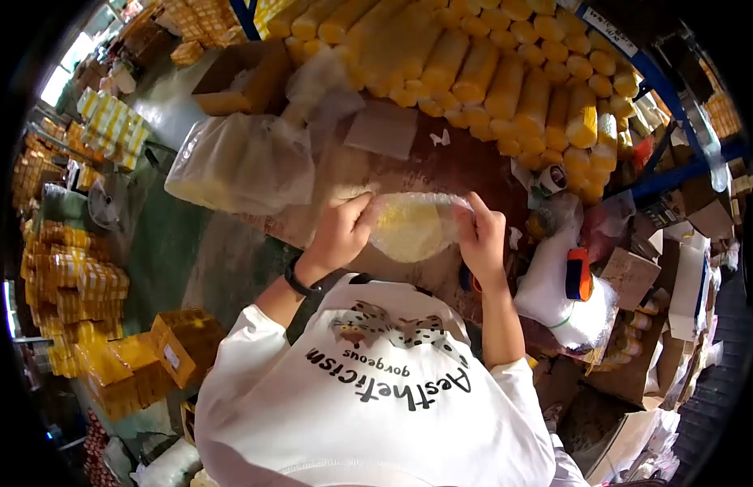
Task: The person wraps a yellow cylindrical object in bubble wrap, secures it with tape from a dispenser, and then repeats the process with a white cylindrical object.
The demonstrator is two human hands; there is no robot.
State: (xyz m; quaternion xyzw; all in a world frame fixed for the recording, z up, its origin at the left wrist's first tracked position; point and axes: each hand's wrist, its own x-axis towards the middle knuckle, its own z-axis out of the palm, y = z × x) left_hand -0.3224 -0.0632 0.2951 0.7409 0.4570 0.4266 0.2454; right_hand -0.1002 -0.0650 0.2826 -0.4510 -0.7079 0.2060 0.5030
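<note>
Between my hands is a clear bubble-wrap bag point(415, 231), its body showing yellowish through the film. My left hand point(344, 230) pinches its left upper corner, thumb and fingers closed on the film. At the opposite corner my right hand point(482, 234) grips the film the same way. The bag is stretched between them, close over the brown worktable point(449, 166). Just left of my left hand, a large clear plastic bag point(243, 166) with something pale yellow inside lies at the table's edge.
Yellow rolls point(474, 69) are stacked along the back of the table. A cardboard box point(243, 77) stands back left. To the right are a white bubble-wrap bundle point(555, 280) and an orange-and-black tape dispenser point(579, 274). Taped cartons point(125, 369) sit on the floor left.
</note>
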